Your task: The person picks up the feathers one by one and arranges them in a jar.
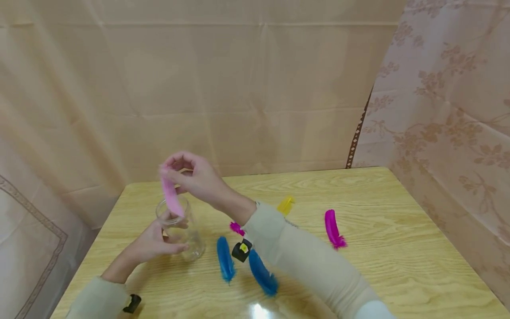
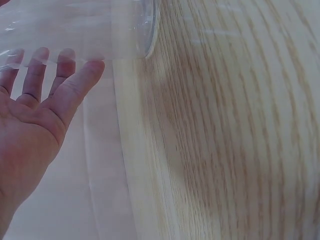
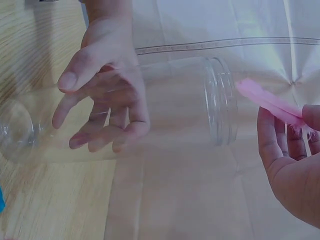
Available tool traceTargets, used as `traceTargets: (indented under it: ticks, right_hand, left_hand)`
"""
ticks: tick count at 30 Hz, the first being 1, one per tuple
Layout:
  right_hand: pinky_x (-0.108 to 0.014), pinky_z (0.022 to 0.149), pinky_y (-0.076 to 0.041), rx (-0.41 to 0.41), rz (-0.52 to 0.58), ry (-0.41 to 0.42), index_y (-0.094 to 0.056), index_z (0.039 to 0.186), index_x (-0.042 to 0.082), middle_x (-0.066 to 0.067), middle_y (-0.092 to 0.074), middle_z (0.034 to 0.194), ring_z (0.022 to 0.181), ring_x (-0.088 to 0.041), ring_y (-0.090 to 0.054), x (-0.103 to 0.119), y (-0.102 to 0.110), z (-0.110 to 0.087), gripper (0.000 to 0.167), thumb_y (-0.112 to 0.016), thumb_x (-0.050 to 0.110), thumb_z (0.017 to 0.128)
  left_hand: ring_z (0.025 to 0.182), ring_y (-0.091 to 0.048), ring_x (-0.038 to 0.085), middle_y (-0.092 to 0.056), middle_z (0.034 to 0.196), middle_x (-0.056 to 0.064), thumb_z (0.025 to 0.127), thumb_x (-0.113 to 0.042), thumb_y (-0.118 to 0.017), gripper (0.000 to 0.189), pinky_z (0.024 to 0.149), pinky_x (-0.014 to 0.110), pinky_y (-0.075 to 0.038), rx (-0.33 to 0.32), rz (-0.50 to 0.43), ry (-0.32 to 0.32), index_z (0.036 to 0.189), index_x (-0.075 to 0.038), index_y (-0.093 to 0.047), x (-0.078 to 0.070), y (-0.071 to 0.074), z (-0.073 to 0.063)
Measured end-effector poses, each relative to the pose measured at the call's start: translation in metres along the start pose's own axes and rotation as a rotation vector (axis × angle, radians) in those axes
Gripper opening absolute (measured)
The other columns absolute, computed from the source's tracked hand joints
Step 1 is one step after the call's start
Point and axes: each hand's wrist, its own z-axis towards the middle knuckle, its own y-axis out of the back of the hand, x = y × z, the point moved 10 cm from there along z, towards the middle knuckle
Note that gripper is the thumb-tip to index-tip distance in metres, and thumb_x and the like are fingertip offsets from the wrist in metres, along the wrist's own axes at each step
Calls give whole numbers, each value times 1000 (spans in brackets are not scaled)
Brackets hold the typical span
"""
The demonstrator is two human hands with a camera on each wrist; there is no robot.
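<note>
A clear jar with an uncovered mouth stands on the left part of the table. My left hand holds it around the side, and the fingers show through the wall in the right wrist view. My right hand pinches a light pink feather by one end between thumb and fingers. In the head view the feather hangs over the jar's mouth. The right wrist view shows the tip of the pink feather just outside the rim, pointing at the opening.
Two blue feathers lie right of the jar. A magenta feather and a yellow feather are partly covered by the right sleeve. Another magenta feather lies farther right. Cloth hangs behind the wooden table.
</note>
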Motion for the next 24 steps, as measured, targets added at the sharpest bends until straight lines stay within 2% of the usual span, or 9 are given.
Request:
traceTargets:
  ticks: [4,8,13,16,24]
  right_hand:
    - [-37,71,-62,0,4,14,-65,110,2,-4,-65,94,75,-14,-67,0,-2,2,15,-69,7,97]
    - [-38,70,-62,7,-8,9,-64,114,2,-2,-67,94,77,-14,-68,-5,-3,2,18,-69,6,96]
    - [-39,70,-62,14,1,0,-65,120,2,-1,-68,95,78,-13,-69,-12,-5,2,24,-68,4,97]
    - [-37,71,-62,17,-10,6,-66,119,-1,2,-67,94,77,-13,-69,-15,-6,1,23,-68,1,96]
    - [-35,73,-62,45,-92,12,-69,113,-2,0,-67,96,77,-12,-69,-19,-12,-1,19,-70,2,95]
  left_hand:
    - [120,-54,27,-49,139,30,79,-3,-85,88,82,51,-58,-1,-5,-6,150,-12,-35,-1,0,0]
    - [119,-54,26,-50,138,29,79,-3,-84,86,82,52,-58,-2,-3,4,150,-11,-36,0,0,-1]
    - [120,-52,37,-50,135,32,81,-2,-82,75,76,44,-60,1,-3,3,144,-1,-42,0,-2,-1]
    - [119,-51,42,-50,134,31,81,-1,-83,69,71,42,-61,8,-9,2,140,3,-47,1,-3,0]
    - [115,-56,32,-49,131,21,80,-2,-84,55,75,44,-60,-6,8,-8,128,-10,-58,1,-1,0]
